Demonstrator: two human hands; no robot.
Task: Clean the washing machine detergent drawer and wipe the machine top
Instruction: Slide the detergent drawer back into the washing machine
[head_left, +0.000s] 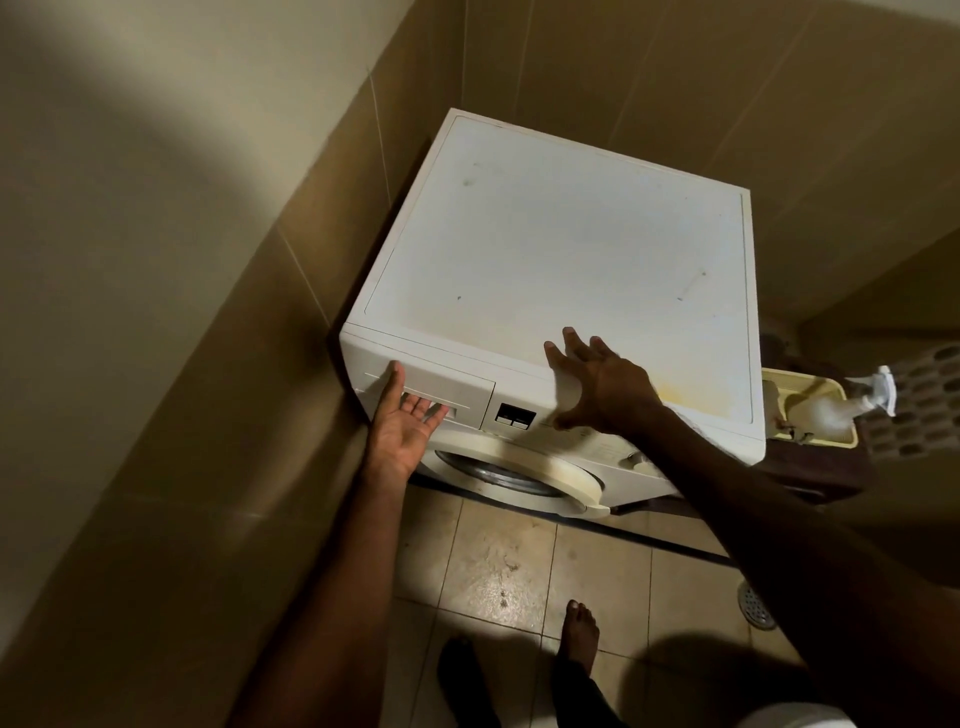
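Hands at the white front-loading washing machine
Left hand, palm up, fingers straight at the white detergent drawer; right hand, at 3 o'clock, spread flat on top.

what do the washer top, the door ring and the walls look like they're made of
Washing machine top: probably white laminate or painted panel, matte, with scuffs and a yellow stain. Door ring: likely plastic, smooth and yellowed cream. Walls: glazed beige ceramic tile, judging by grout lines and a soft sheen.
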